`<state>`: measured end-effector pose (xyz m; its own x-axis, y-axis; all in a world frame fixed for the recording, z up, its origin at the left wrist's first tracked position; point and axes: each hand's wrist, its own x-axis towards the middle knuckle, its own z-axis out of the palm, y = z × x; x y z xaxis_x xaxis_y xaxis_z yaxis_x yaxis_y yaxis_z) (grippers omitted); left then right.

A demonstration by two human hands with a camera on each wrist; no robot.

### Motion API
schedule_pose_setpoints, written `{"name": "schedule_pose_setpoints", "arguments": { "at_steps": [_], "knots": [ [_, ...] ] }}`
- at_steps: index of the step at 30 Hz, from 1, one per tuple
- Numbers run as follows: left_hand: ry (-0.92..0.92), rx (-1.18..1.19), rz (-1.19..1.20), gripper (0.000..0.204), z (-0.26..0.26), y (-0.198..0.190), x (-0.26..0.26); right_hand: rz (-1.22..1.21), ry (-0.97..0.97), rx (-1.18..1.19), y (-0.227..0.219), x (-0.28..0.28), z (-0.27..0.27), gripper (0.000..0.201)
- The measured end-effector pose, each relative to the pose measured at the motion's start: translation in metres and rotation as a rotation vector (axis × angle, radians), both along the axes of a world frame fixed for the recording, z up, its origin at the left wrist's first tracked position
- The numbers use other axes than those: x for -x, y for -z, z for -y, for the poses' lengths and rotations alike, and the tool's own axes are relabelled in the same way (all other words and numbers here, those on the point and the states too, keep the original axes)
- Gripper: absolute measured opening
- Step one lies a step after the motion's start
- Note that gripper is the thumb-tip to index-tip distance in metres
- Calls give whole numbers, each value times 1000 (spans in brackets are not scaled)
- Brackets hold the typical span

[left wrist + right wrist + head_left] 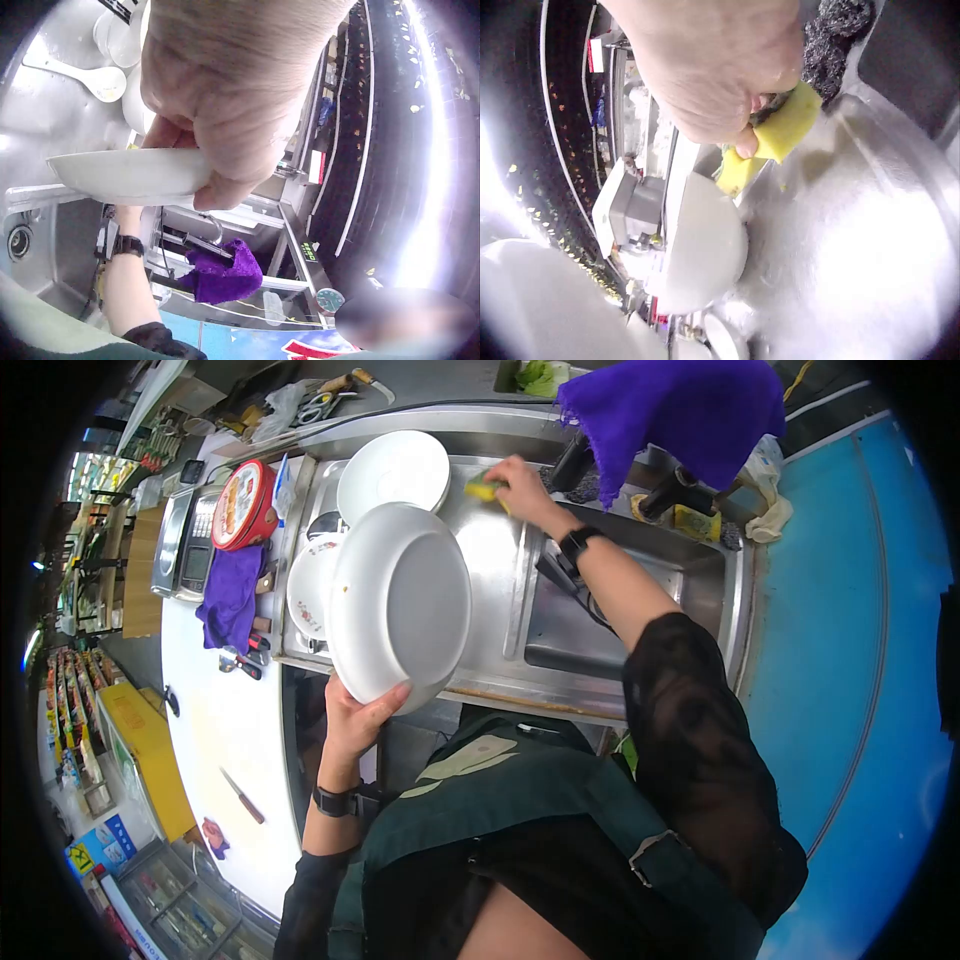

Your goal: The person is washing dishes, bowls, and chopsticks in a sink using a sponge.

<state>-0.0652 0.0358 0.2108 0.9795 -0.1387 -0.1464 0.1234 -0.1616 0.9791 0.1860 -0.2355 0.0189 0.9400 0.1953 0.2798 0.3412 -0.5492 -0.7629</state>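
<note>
The left hand (pixel 360 718) grips one smooth white oval dish (pixel 400 605); the right hand (pixel 520 488) pinches one soft yellow-and-green sponge (pixel 484 489) above shiny metal.

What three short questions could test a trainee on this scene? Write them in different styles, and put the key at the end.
1. Multiple choice: what does the right hand hold?
A) a spoon
B) a yellow sponge
C) a knife

2. True or false: the left hand holds the white dish with its underside facing the head camera.

3. Fill in the color: the cloth hanging near the sink is ____.

Key: 1. B; 2. True; 3. purple.
</note>
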Motion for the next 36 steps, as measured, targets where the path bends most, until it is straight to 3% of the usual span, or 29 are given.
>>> {"name": "schedule_pose_setpoints", "arguments": {
  "at_steps": [2,5,8,11,12,13,15,17,20,21,24,27,28,30,31,33,36],
  "knots": [
    [-12,-7,-11,36,-3,-1,5,-28,151,60,20,-23,-13,28],
    [-36,4,2,36,-2,-7,9,23,43,152,36,-15,-37,29],
    [-47,-2,11,34,-3,-9,13,41,-449,125,36,16,-49,34],
    [-36,-9,10,32,2,-8,9,-84,-765,77,38,69,-57,27],
    [-29,-13,8,32,5,-7,6,-208,-805,75,-2,96,-45,29],
    [-25,-7,9,32,8,-5,3,-199,-777,110,19,113,-42,29],
    [-4,10,-19,29,15,2,-3,-418,-871,115,5,139,-24,22],
    [23,-17,9,28,22,13,-11,-194,-984,155,5,158,0,20],
    [366,-363,166,30,29,30,-31,-284,-1003,267,9,165,40,22],
    [362,-356,172,30,36,34,-37,-359,-926,245,6,166,57,24],
    [473,-614,568,37,63,44,-52,-561,-498,-99,-18,172,110,29],
    [588,-738,662,31,71,64,-62,-759,-1,-674,-35,180,151,28],
    [612,-786,638,41,73,70,-63,-757,8,-660,-38,181,167,28],
    [632,-832,645,36,80,85,-67,-717,316,-849,-42,181,199,22],
    [653,-896,647,31,83,93,-69,-712,323,-838,-42,179,216,22],
    [640,-910,705,26,88,111,-70,-519,582,-855,-41,171,246,19],
    [632,-990,766,19,94,120,-68,-210,757,-487,-83,146,264,32]
  ]
}}
